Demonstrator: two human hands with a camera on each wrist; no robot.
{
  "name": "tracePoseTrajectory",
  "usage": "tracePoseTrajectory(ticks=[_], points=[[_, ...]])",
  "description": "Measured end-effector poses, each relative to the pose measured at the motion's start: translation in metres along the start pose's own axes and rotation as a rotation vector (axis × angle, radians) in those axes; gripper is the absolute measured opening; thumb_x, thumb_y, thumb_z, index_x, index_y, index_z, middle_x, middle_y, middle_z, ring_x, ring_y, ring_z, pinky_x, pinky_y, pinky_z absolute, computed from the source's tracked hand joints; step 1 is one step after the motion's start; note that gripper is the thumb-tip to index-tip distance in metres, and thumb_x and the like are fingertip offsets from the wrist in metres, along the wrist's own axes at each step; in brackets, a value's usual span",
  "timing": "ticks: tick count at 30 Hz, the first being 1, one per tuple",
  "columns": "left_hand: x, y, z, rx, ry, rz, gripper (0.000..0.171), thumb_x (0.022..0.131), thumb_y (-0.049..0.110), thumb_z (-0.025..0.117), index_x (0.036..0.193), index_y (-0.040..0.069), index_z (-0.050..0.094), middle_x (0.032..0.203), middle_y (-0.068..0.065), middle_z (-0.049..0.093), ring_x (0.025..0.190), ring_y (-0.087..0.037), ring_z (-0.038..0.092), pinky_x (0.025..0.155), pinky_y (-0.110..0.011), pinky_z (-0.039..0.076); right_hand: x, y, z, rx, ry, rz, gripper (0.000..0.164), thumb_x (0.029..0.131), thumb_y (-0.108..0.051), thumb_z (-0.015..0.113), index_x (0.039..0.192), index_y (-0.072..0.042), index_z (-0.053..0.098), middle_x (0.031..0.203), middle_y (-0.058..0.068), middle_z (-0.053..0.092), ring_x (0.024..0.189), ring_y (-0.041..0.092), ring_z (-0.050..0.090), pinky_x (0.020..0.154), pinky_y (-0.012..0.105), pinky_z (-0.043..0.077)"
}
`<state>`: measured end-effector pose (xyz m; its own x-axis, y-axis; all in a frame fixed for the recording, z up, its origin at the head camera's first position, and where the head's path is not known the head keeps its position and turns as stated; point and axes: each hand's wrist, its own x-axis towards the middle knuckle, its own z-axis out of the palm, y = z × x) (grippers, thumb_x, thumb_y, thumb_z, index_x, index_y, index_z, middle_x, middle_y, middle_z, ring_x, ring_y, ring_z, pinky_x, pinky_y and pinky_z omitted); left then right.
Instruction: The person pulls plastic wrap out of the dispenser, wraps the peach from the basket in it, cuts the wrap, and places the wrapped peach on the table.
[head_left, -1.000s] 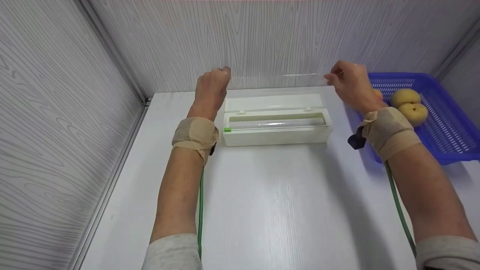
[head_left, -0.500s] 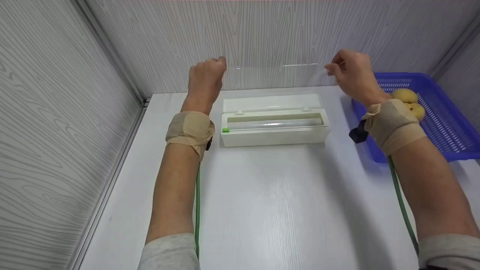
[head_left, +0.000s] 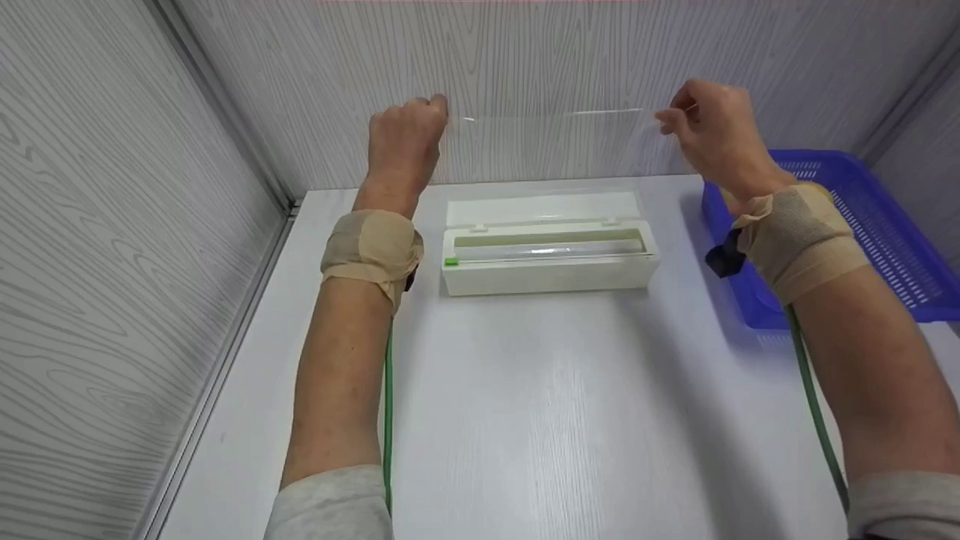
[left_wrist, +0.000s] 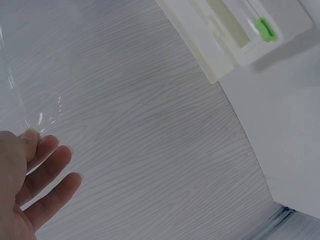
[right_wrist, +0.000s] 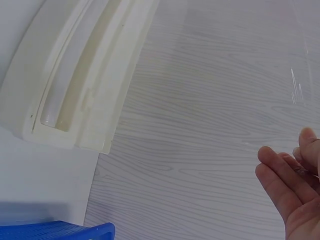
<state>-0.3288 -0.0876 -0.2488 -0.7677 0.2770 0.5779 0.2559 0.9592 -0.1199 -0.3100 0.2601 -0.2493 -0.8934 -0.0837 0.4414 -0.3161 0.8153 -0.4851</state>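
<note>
A clear sheet of cling film (head_left: 555,142) stretches between both hands, its top edge showing as a thin bright line in the head view. My left hand (head_left: 409,139) pinches one corner between thumb and index finger; the left wrist view shows the creased film (left_wrist: 41,120) there and the other fingers loosely bent. The opposite corner is pinched by my right hand (head_left: 716,131). Below and nearer stands a white cling film dispenser (head_left: 547,279), lid raised at the back, with a film roll (head_left: 551,250) inside and a green slide cutter (head_left: 451,262) at its left end.
To the right, a blue plastic basket (head_left: 911,247) sits under the right forearm; its yellow fruit is almost wholly hidden by the wrist. Wood-grain panels (head_left: 540,45) rise behind and at the left of the white table (head_left: 525,405). Green cables (head_left: 388,405) run along both arms.
Both hands have risen and moved farther out, the left one also drifting leftward and the right one rightward. The film has lifted with them. The right wrist now covers the fruit.
</note>
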Motion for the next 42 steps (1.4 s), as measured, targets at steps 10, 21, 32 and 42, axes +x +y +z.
tracePoseTrajectory(ticks=[10,21,32,42], points=[[0.008,-0.005,-0.016,0.019,0.026,0.003,0.018,0.096,-0.007,0.05,0.102,-0.003,0.067,0.091,-0.019,0.074,0.061,-0.018,0.043,0.052,-0.034,0.044,0.006,-0.011,-0.012,-0.051,0.009,-0.023,0.032,0.104,-0.026,0.047,0.113,0.001,0.061,0.112,0.015,0.07,0.084,-0.003,0.055,0.076,0.014,0.046],[0.012,-0.008,-0.03,-0.025,0.086,0.002,0.018,0.096,-0.007,0.049,0.1,-0.003,0.066,0.088,-0.019,0.074,0.062,-0.019,0.045,0.055,-0.038,0.05,0.011,-0.023,-0.023,-0.096,0.052,-0.081,0.033,0.104,-0.025,0.046,0.113,0.003,0.061,0.11,0.016,0.07,0.082,-0.005,0.051,0.073,0.012,0.041],[0.017,-0.011,-0.044,0.046,0.093,0.008,0.023,0.097,-0.009,0.045,0.107,-0.003,0.064,0.087,-0.019,0.072,0.061,-0.019,0.045,0.054,-0.037,0.046,0.016,-0.037,-0.036,-0.114,0.057,-0.084,0.035,0.105,-0.026,0.044,0.116,0.003,0.06,0.111,0.017,0.069,0.079,-0.01,0.046,0.073,0.01,0.04],[0.022,-0.014,-0.056,0.026,0.114,-0.003,0.026,0.098,-0.01,0.041,0.108,-0.003,0.064,0.089,-0.02,0.072,0.063,-0.021,0.048,0.055,-0.036,0.044,0.02,-0.046,-0.047,-0.13,0.094,-0.127,0.033,0.105,-0.022,0.043,0.129,-0.004,0.057,0.109,0.012,0.061,0.083,-0.009,0.047,0.077,0.013,0.044]])
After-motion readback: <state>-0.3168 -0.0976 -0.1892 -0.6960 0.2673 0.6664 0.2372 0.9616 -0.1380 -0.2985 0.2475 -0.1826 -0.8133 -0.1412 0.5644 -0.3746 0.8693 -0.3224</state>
